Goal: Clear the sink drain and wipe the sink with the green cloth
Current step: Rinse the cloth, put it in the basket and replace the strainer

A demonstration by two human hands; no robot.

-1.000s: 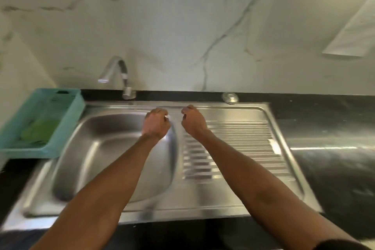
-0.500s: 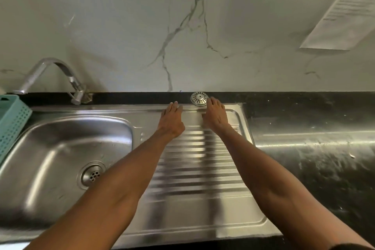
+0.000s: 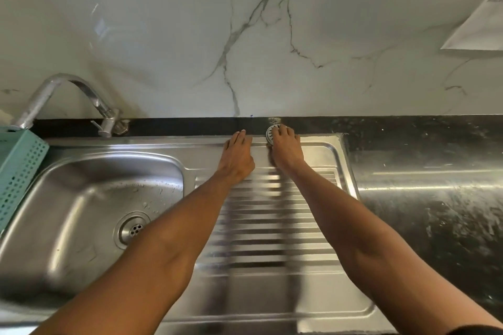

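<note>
A round metal drain strainer (image 3: 270,132) lies on the black ledge behind the sink's drainboard (image 3: 272,228). My right hand (image 3: 287,151) reaches over the drainboard and its fingers curl over the strainer's right half. My left hand (image 3: 238,158) lies flat on the sink's back rim just left of it, fingers spread and holding nothing. The steel sink basin (image 3: 81,198) at the left holds water drops, and its drain hole (image 3: 133,230) is uncovered. The green cloth is out of view.
A curved steel tap (image 3: 68,84) stands behind the basin. A teal perforated basket (image 3: 19,168) sits at the left edge. Dark streaked countertop (image 3: 435,198) extends right of the drainboard. A sheet of paper (image 3: 479,27) hangs on the marble wall.
The view swung right from the basin to the drainboard. Both hands reached to the back rim, and my right hand's fingers moved onto the strainer.
</note>
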